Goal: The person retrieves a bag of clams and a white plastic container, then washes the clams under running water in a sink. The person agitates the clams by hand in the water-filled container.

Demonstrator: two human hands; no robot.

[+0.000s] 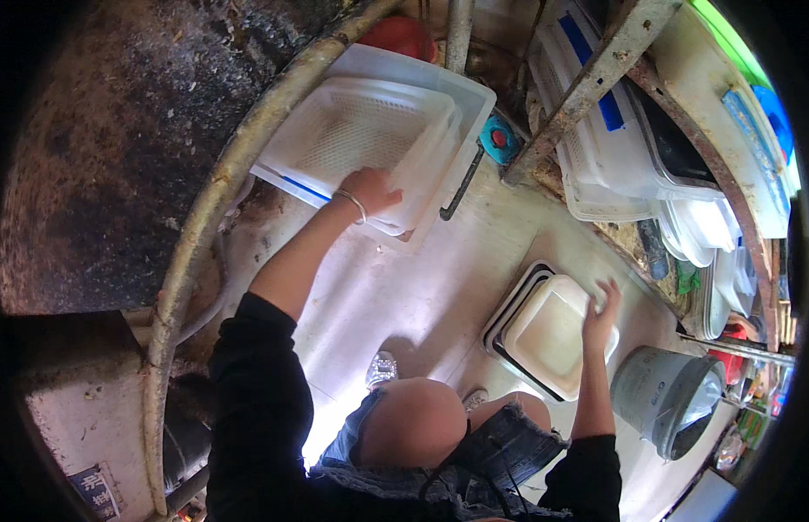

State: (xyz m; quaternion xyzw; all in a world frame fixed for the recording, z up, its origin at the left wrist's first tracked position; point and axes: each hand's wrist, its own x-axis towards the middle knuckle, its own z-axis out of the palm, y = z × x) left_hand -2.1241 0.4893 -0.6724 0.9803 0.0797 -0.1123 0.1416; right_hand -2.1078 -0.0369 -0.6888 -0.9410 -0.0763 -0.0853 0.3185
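My left hand (pixel 371 192), with a bangle at the wrist, grips the near rim of a white perforated plastic basket (pixel 358 137). That basket lies inside a larger translucent plastic bin (pixel 466 104) under the pipe-edged counter. My right hand (pixel 601 316) is at the right edge of a stack of shallow trays on the floor; its fingers are apart and slightly blurred. A cream-coloured tray (pixel 548 326) tops the stack, above a dark tray (pixel 502 313). Whether the right hand touches the tray's rim I cannot tell.
A grey bucket (pixel 652 398) with a plastic bag inside stands at the right. Rusty metal shelving (pixel 593 85) holds stacked translucent bins (pixel 613 163) and white containers (pixel 691 228). A dark, stained surface (pixel 117 163) with a curved pipe edge (pixel 208 202) is at the left. A red object (pixel 401 39) lies behind the bin.
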